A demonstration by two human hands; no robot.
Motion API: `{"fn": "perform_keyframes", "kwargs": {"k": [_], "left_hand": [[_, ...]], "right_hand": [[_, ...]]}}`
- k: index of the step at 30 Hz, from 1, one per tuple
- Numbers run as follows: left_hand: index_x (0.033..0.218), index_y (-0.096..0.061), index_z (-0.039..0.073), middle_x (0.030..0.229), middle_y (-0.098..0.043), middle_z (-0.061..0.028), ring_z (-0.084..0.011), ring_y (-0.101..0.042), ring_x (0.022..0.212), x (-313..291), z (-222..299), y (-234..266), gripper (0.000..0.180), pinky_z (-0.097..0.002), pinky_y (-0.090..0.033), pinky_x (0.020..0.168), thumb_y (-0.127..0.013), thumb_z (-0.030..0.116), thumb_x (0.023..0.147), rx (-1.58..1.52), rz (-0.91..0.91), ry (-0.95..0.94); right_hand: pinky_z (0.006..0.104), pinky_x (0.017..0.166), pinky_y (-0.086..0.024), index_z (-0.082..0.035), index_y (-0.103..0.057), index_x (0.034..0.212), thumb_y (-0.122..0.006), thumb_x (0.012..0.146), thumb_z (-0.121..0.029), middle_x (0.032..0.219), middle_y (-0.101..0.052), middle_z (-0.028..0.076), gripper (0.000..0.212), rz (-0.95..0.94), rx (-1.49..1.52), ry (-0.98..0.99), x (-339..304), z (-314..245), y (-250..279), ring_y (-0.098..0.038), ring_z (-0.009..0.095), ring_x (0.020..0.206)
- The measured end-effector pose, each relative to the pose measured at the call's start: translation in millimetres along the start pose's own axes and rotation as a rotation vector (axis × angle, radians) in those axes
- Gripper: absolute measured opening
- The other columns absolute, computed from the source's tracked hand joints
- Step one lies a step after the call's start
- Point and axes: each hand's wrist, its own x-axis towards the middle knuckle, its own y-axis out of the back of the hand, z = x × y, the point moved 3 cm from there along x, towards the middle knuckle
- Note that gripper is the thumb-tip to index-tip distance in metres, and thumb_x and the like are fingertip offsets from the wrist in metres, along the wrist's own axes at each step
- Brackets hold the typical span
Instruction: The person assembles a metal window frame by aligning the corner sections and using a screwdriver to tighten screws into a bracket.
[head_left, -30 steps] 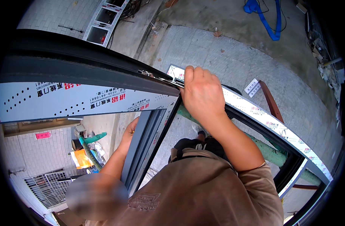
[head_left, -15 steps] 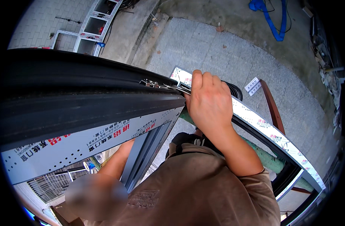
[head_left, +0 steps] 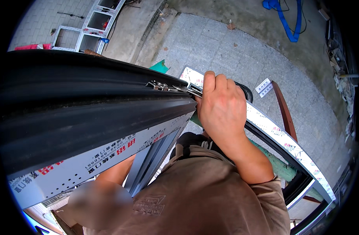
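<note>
Left to centre: long black-and-grey metal sash [head_left: 93, 111], hiding the left hand; its fingers cannot be judged. Centre: silver jointed metal hinge [head_left: 160, 85]; beside it, the right hand's [head_left: 223, 102] fingers grip the white-film-covered rectangular metal frame [head_left: 271, 124], apparently for steadiness.

The frame [head_left: 77, 86] is black, its film [head_left: 75, 173] white (black-dotted, with red and black print), the shirt [head_left: 211, 188] brown.

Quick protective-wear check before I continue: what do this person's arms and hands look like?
The right hand is bare: no glove, ring or watch shows. The right forearm is bare below a short brown sleeve. The left forearm is bare where visible; the left hand is hidden.
</note>
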Motion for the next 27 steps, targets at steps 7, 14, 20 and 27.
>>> {"fn": "perform_keyframes", "kwargs": {"k": [7, 14, 20, 27], "left_hand": [[0.132, -0.071, 0.001, 0.116, -0.077, -0.0013, -0.0101, -0.07, 0.106, 27, -13, -15, 0.025, -0.029, -0.057, 0.095, -0.069, 0.019, 0.115, -0.017, 0.022, -0.015], [0.129, -0.071, 0.001, 0.113, -0.076, -0.0006, -0.0096, -0.069, 0.104, 20, -38, -28, 0.023, -0.0289, -0.057, 0.093, -0.068, 0.02, 0.116, -0.136, -0.032, -0.018], [0.127, -0.072, 0.001, 0.111, -0.076, 0.0, -0.0092, -0.068, 0.103, -7, -38, -26, 0.022, -0.0288, -0.056, 0.092, -0.068, 0.021, 0.117, -0.119, 0.024, -0.114], [0.125, -0.069, 0.002, 0.107, -0.075, -0.0281, -0.047, -0.073, 0.103, -17, 10, -32, 0.043, -0.0524, -0.057, 0.091, -0.061, 0.043, 0.117, 0.788, 0.161, -0.168]], "right_hand": [[0.0398, 0.081, -0.053, -0.001, -0.066, 0.122, -0.089, 0.084, -0.03, 0.098, -0.064, 0.009, 0.053, 0.032, -0.068, 0.033, -1, 0, 0, -0.068, 0.026, 0.092], [0.0398, 0.081, -0.054, 0.0, -0.066, 0.125, -0.09, 0.084, -0.032, 0.099, -0.065, 0.01, 0.057, 0.028, -0.091, 0.031, -2, 6, 1, -0.069, 0.027, 0.092], [0.0427, 0.084, -0.056, 0.0, -0.064, 0.128, -0.091, 0.084, -0.03, 0.101, -0.066, 0.011, 0.059, 0.017, -0.067, 0.074, -1, -5, 3, -0.07, 0.03, 0.095], [0.0504, 0.088, -0.057, 0.003, -0.064, 0.128, -0.083, 0.084, -0.012, 0.106, -0.068, 0.018, 0.05, 0.037, -0.174, 0.106, -8, 8, -1, -0.071, 0.04, 0.1]]}}
